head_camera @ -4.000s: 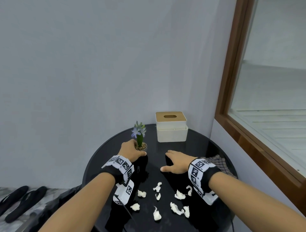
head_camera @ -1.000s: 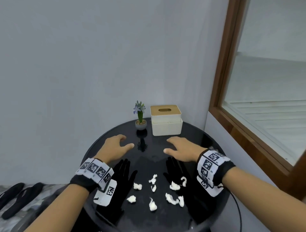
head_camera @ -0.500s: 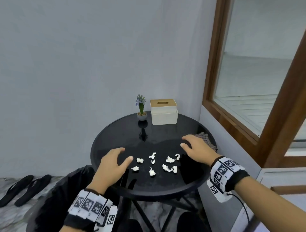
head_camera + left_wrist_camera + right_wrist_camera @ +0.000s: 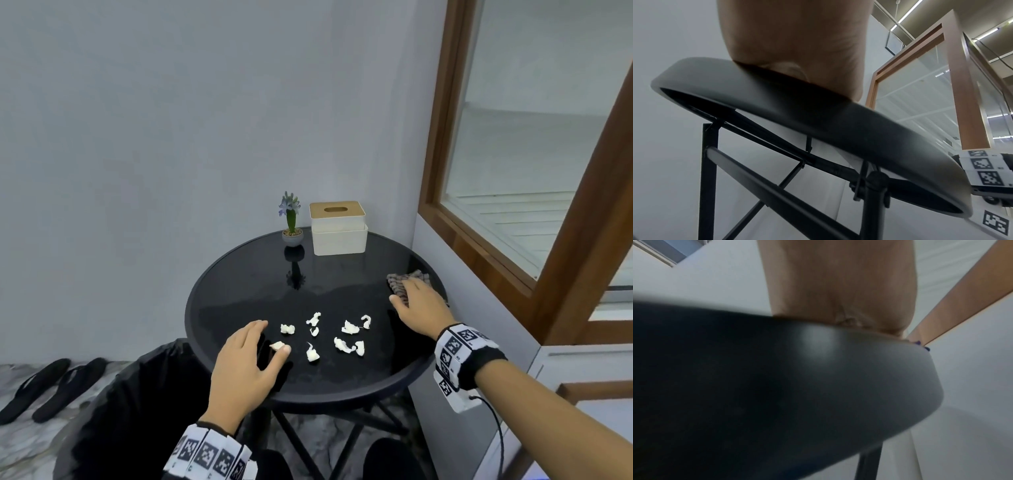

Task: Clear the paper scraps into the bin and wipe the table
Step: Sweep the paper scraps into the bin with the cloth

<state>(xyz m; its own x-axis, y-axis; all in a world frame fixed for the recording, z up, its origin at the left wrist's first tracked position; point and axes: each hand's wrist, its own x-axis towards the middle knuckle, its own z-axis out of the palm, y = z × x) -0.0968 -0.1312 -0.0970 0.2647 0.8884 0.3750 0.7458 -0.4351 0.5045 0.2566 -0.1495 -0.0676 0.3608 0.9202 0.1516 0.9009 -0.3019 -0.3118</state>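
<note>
Cloth (image 4: 404, 284) partly under right hand (image 4: 419, 313)

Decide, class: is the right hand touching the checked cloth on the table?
Touching. The head view shows the right hand lying on the checked cloth, fingers overlapping it.

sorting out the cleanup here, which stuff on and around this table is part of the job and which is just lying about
Part of the job:
paper scraps, one at the left hand
checked cloth under the right hand
black-lined bin beside the table

Just lying about:
potted flower
tissue box
black sandals on the floor
</note>
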